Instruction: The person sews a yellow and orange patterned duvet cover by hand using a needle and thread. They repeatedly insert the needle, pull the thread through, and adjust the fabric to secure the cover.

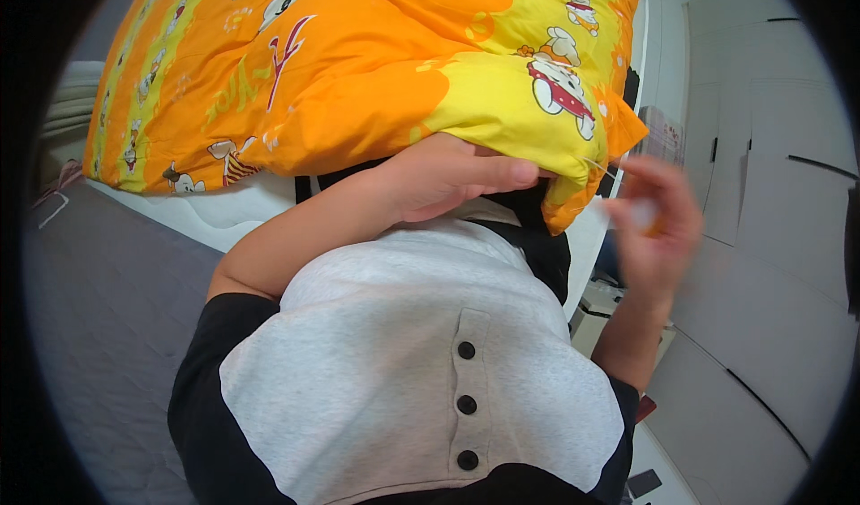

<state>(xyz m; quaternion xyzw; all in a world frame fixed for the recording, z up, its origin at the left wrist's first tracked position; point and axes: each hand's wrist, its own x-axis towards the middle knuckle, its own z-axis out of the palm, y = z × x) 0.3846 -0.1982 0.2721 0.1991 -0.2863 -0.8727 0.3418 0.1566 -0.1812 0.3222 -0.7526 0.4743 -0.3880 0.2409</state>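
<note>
A quilt [363, 81] in an orange and yellow cartoon-print cover lies bunched before me. My left hand [463, 175] holds its near edge, thumb on this side and most of the fingers hidden beneath the yellow cloth. To the right of the quilt's corner [564, 206], my right hand [655, 216] is raised and blurred, its fingers bent together. A thin white thread [598, 165] runs from the cloth near the corner towards those fingers. A pale spot shows between them, too blurred to name.
Under the quilt is a white mattress [228, 202], with a grey quilted surface [121, 303] on the left. White cabinets [759, 135] with dark handles line the right side. A dark flat object [643, 483] lies at lower right. Folded cloth [70, 98] is stacked at far left.
</note>
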